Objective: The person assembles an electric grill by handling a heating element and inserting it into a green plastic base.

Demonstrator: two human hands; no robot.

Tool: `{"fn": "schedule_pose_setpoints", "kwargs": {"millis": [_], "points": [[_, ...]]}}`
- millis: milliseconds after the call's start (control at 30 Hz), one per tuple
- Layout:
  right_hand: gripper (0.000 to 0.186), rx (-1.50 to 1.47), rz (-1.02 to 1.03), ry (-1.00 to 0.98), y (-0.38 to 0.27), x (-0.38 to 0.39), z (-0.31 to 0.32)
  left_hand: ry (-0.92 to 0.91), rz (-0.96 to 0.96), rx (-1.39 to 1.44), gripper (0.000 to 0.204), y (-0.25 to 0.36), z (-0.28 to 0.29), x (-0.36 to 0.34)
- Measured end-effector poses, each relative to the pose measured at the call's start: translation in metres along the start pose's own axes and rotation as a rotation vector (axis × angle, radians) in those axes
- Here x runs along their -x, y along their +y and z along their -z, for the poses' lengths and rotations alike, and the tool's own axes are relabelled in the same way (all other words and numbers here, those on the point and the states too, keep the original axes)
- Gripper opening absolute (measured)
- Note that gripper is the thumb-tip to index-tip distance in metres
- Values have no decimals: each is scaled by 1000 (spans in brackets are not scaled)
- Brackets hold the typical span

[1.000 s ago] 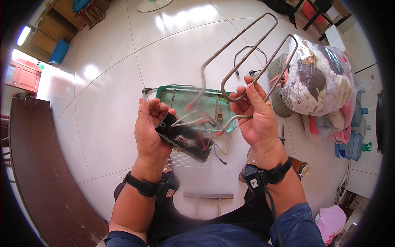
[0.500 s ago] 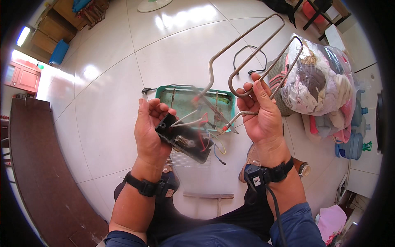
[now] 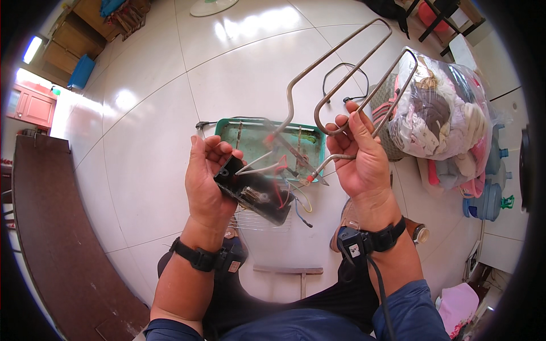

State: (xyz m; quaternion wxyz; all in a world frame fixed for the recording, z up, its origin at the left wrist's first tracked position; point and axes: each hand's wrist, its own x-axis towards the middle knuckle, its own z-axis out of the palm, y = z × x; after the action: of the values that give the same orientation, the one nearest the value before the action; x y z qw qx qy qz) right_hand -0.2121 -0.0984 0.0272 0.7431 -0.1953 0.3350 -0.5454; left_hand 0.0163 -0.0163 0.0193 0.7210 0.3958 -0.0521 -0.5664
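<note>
My left hand point(image 3: 206, 182) is closed on one end of a black plastic housing point(image 3: 267, 206), its open side showing some inner parts. Loose wires point(image 3: 282, 170) in white, red, blue and yellow-green come out of it. A bent metal heating element point(image 3: 347, 74) is gripped in my right hand point(image 3: 361, 150), fingers and thumb around its lower bends. The long loops point up and away, and its two ends reach toward the wires; whether they are joined is blurred. Below lies a green tray point(image 3: 224, 142) with a dirty pale inside, partly covered by the element's end, a blurred metal strip and wires.
A wire rack point(image 3: 259, 220) lies near my feet. A black cord point(image 3: 346, 65) rests on the tiled floor. To the right are a clear bag of clothes point(image 3: 441, 108) and blue water jugs point(image 3: 488, 200). A brown wooden bench point(image 3: 62, 244) runs along the left.
Almost nothing differs. The heating element and my hands have shifted very slightly to the left; both grips stay the same.
</note>
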Motion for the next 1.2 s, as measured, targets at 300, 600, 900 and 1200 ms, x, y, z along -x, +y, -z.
{"fn": "schedule_pose_setpoints", "kwargs": {"millis": [300, 600, 900, 1200], "points": [[24, -9, -7, -1, -1, 0, 0, 39, -8, -12, 36, 0, -1, -1], [24, -1, 15, 11, -3, -2, 2, 95, -38, -177, 31, -1, -2, 0], [23, 37, 49, 19, -9, -5, 4, 35, -88, -425, 27, -11, -4, 3], [25, 97, 90, -34, -24, -6, 6, -156, -87, -845, 28, -45, 20, 1]]}}
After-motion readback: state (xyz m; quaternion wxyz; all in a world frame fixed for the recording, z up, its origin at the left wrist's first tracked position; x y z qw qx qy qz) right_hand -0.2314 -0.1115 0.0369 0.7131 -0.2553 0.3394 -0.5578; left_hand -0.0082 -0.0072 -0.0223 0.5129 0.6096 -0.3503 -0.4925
